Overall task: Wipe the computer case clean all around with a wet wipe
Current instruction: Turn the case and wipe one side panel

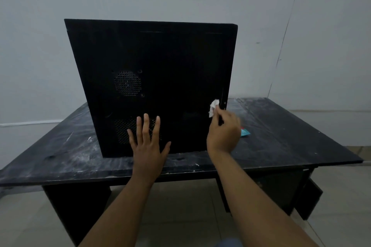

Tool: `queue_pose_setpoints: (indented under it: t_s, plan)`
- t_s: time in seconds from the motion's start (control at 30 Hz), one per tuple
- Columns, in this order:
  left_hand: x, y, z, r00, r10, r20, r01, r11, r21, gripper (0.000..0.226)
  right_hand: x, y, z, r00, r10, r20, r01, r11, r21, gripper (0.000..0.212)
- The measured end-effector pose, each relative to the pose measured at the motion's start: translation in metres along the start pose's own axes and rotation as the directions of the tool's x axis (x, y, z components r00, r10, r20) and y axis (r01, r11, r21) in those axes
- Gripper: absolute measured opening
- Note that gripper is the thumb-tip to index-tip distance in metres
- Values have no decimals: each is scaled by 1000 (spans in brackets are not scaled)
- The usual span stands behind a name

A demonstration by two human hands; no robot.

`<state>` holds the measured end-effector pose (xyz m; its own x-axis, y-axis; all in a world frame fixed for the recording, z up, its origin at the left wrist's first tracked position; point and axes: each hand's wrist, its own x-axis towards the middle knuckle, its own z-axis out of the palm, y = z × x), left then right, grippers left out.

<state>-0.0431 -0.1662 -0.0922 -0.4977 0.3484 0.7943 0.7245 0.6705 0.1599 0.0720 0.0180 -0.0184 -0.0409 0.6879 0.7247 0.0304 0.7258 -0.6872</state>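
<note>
A black computer case (160, 62) stands upright on a black table (281, 142), its side panel with two round mesh vents facing me. My left hand (147, 142) presses flat, fingers spread, against the lower part of that panel over the lower vent. My right hand (223, 132) pinches a crumpled white wet wipe (213, 107) and holds it against the panel near the lower right edge of the case.
A small teal wipe packet (245, 132) lies on the table just right of my right hand. The tabletop is smeared with white dust and scratches. A grey wall stands close behind the table, and pale floor tiles lie below.
</note>
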Motion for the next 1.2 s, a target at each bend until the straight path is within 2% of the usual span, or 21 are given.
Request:
queue_pose_setpoints:
  t_s: [0.13,0.2,0.33,0.57,0.7,0.83,1.03,1.2]
  plan:
    - [0,-1,2,1000,6,0,-6,1000,11,85,20,-7,-2,998,-1,-56,2,1000,14,20]
    - [0,-1,2,1000,5,3,-5,1000,8,85,47,-20,-2,993,-16,-113,20,999,42,20]
    - [0,-1,2,1000,9,-6,-9,1000,11,85,59,-29,3,990,9,-141,-1,998,59,22]
    - [0,-1,0,1000,5,-4,-5,1000,6,94,5,-5,-3,994,114,-1,-113,991,67,20]
    - [1,0,0,1000,4,-2,-4,1000,3,94,41,-19,-5,998,5,-66,-1,998,58,17]
    - [1,0,-1,1000,5,-3,-5,1000,2,93,49,-21,0,997,-48,-66,48,999,-10,15]
    - [1,0,-1,1000,-1,0,1,1000,-5,95,-4,20,-11,999,-14,43,17,997,-78,12]
    - [1,0,0,1000,1,-9,-1,1000,-7,94,29,4,-11,999,-34,-15,33,998,-60,10]
